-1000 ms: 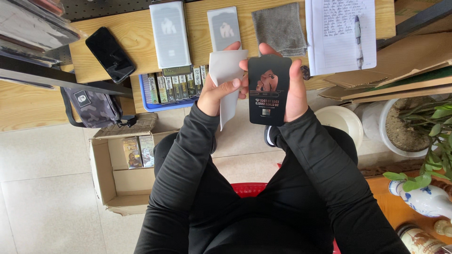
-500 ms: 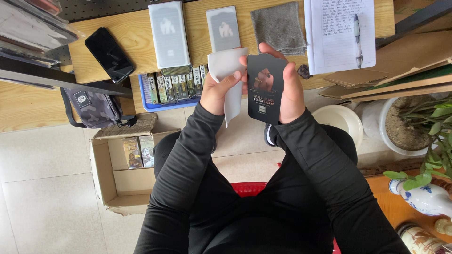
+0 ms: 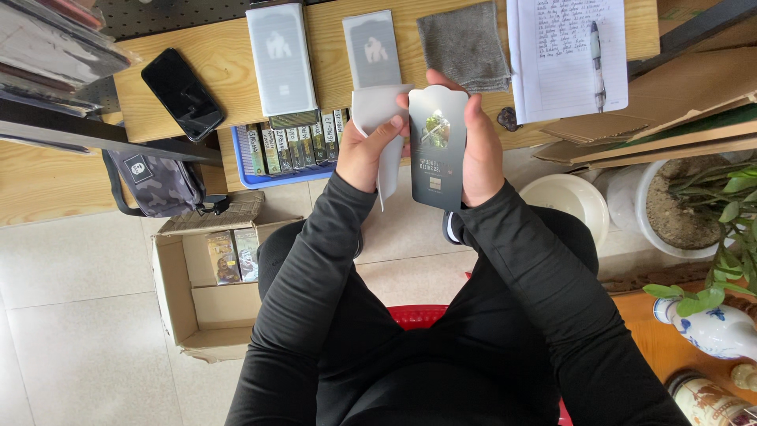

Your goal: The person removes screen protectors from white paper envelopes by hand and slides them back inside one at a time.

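Right hand is gripping a dark flat package, fingers closed round its right edge, thumb at the top. Left hand is pinching a pale sleeve just left of the package, touching it. Both are being held just in front of the wooden desk edge, near the grey cloth, above the person's lap.

A black phone and a grey cloth lie on the wooden table. An open cardboard box sits on the floor
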